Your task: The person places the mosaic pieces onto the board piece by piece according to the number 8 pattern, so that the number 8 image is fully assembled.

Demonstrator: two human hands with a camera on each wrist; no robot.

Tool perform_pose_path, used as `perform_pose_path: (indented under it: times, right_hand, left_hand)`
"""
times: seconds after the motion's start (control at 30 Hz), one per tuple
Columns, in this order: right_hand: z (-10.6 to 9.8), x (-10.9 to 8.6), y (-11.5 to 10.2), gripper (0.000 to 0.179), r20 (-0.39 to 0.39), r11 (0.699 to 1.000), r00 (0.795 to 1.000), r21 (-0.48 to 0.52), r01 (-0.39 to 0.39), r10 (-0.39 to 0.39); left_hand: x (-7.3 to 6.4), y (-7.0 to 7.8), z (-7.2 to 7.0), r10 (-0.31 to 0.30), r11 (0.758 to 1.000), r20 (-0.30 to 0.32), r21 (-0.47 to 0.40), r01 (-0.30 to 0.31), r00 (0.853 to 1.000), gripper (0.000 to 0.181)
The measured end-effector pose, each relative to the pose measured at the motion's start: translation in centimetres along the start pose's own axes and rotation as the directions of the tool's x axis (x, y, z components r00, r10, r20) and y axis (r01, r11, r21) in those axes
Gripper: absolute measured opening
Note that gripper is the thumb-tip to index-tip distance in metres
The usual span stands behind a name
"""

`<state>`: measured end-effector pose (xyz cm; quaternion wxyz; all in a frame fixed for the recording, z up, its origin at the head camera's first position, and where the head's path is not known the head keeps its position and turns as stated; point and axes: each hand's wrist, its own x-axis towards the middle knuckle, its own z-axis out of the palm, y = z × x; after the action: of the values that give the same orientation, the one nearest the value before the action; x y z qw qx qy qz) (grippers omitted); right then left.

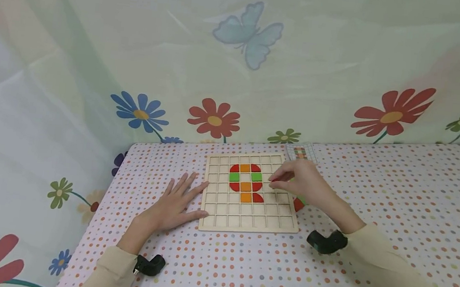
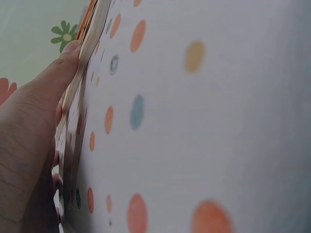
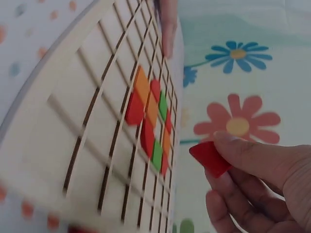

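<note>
A wooden grid board lies on the table with red, orange and green tiles set in its cells. Orange square tiles and green square tiles alternate with red rounded tiles in a ring with a tail. My right hand is above the board's right side. Between thumb and fingers it pinches a red quarter-round tile, best seen in the right wrist view. My left hand lies with spread fingers on the cloth, its fingertips touching the board's left edge.
A printed pattern card lies behind the board, partly covered by my right hand. Red and green pieces lie by the board's right edge, partly hidden. A dotted cloth covers the table; a flowered curtain hangs behind.
</note>
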<state>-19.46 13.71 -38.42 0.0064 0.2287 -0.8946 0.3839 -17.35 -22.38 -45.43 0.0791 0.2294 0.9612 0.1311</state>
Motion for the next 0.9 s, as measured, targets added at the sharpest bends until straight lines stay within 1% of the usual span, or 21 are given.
perform_pose_path:
  times: [0.13,0.27,0.37,0.5,0.6,0.7,0.8,0.9]
  right_hand:
    - [2.3,1.5,-0.7,0.007,0.037,0.997,0.999,0.063,0.033,-0.035]
    - [4.7,2.5,-0.8,0.005,0.061,0.993,0.996,0.107,0.052,-0.059]
    - [6.2,2.9,-0.9,0.006,0.071,0.99,0.994,0.124,0.068,-0.078]
    - [7.5,3.1,-1.0,0.008,0.101,0.987,0.989,0.132,0.096,-0.109]
    - [8.0,3.1,-1.2,0.008,0.125,0.987,0.982,0.102,0.126,-0.138]
    - [8.3,3.2,-1.3,0.009,0.145,0.982,0.971,0.038,0.186,-0.189]
    - [8.3,3.2,-1.4,0.011,0.164,0.967,0.956,-0.039,0.253,-0.244]
    - [8.3,3.1,-1.5,0.011,0.176,0.95,0.941,-0.075,0.304,-0.288]
  left_hand:
    - [0.1,0.1,0.0,-0.002,1.0,0.004,0.004,0.002,1.0,0.084]
    - [0.1,0.1,0.0,-0.007,1.0,0.009,0.008,0.007,1.0,0.085]
    - [0.2,0.1,0.1,-0.022,1.0,0.021,0.016,0.022,1.0,0.085]
    - [0.2,0.0,0.1,-0.036,0.999,0.038,0.021,0.035,0.999,0.085]
    - [0.2,0.0,0.1,-0.025,1.0,0.028,0.018,0.025,0.999,0.085]
    - [0.1,0.1,0.0,-0.02,1.0,0.016,0.013,0.02,1.0,0.085]
    - [0.1,0.2,-0.1,-0.014,1.0,0.008,0.009,0.014,1.0,0.084]
    - [0.1,0.1,-0.1,-0.007,1.0,0.005,0.006,0.007,1.0,0.084]
